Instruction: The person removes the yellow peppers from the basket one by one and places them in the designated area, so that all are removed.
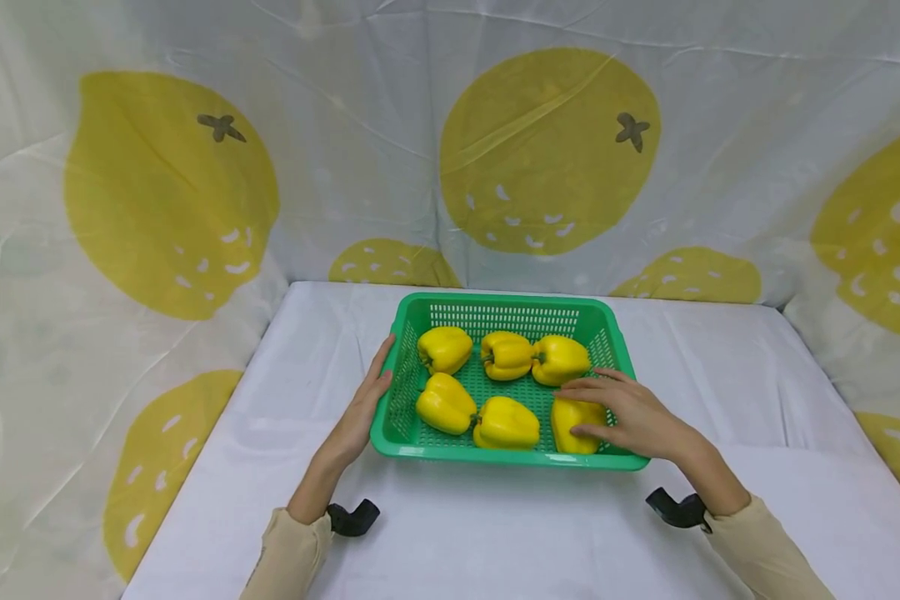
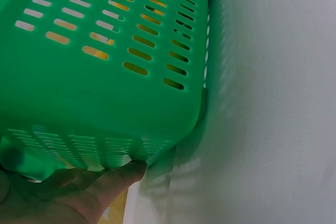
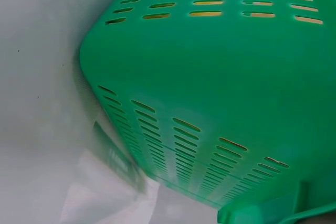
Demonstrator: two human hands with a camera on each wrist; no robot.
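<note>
A green plastic basket (image 1: pixel 495 455) holds several yellow bell peppers, such as one at the back left (image 1: pixel 446 349) and one at front centre (image 1: pixel 506 423). My right hand (image 1: pixel 633 417) reaches over the basket's right side and holds the front-right yellow bell pepper (image 1: pixel 567 421), thumb on the near side and fingers across its far side. Along the outside of the left wall, my left hand (image 1: pixel 356 417) rests with fairly straight fingers. The left wrist view shows that hand (image 2: pixel 89 192) against the slotted basket wall (image 2: pixel 105 98). In the right wrist view, the basket (image 3: pixel 210 61) hides the right hand.
The basket stands on a table with a white cloth (image 1: pixel 510 533). Behind and at both sides hangs a pale curtain (image 1: pixel 360 167) printed with large yellow lemons. Black wrist mounts (image 1: pixel 354 518) sit at both wrists.
</note>
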